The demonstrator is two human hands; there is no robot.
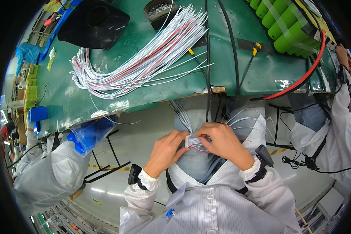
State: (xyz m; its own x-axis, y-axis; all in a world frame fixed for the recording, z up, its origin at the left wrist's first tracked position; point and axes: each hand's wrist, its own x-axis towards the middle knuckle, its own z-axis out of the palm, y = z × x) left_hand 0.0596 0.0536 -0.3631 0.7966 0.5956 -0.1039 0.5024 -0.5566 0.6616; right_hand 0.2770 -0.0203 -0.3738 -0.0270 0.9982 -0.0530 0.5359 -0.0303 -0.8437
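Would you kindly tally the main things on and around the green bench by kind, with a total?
White connector, pinched by left hand and right hand: 1
Loose wire bundles: 1
Green cell packs: 1
Black trays: 1
Total: 4

The bench top (pixel 238 74) is a green mat with a dull sheen, smooth but scuffed, and patches of shiny clear tape show along its near edge. On it lies a bundle of thin wires (pixel 144 62) in glossy white and red plastic sleeving. Behind the wires sits a matt black plastic pad (pixel 93 23). At the bench's far right corner, bright green cylinders (pixel 288 27) look like smooth plastic wrap under clear glossy tape. Below the bench edge, a small white plastic plug (pixel 187 141) is pinched between the left hand (pixel 165 152) and the right hand (pixel 222 142). The coat (pixel 210 206) is fine striped white cloth, matt.
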